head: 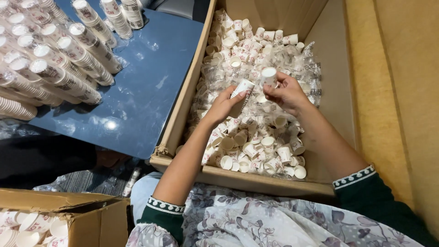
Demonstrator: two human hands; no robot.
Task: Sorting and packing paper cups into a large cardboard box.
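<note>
Left hand (pixel 224 106) grips a short stack of small white paper cups (pixel 242 89); right hand (pixel 286 93) pinches a single white paper cup (pixel 268 76). Large open cardboard box (pixel 183 100) holds many loose cups; wrapped sleeves of stacked cups (pixel 59 64) lie at the blue table's (pixel 146 91) far left corner.

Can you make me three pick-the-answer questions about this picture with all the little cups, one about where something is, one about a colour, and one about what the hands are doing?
1. Where are the wrapped stacks of cups?
A. On the blue table
B. In the big box
C. On the person's lap

2. What colour are the sleeves?
A. Red
B. Dark green
C. Yellow

3. What is the right hand doing?
A. Resting flat on the table
B. Closing the box flap
C. Holding a single cup

Answers:
1. A, the long stacks lie on the blue table, left of the big box.
2. B, both sleeves are dark green with white trim at the cuffs.
3. C, its fingers pinch a single cup over the loose cups, while the left hand holds a short stack.
</note>
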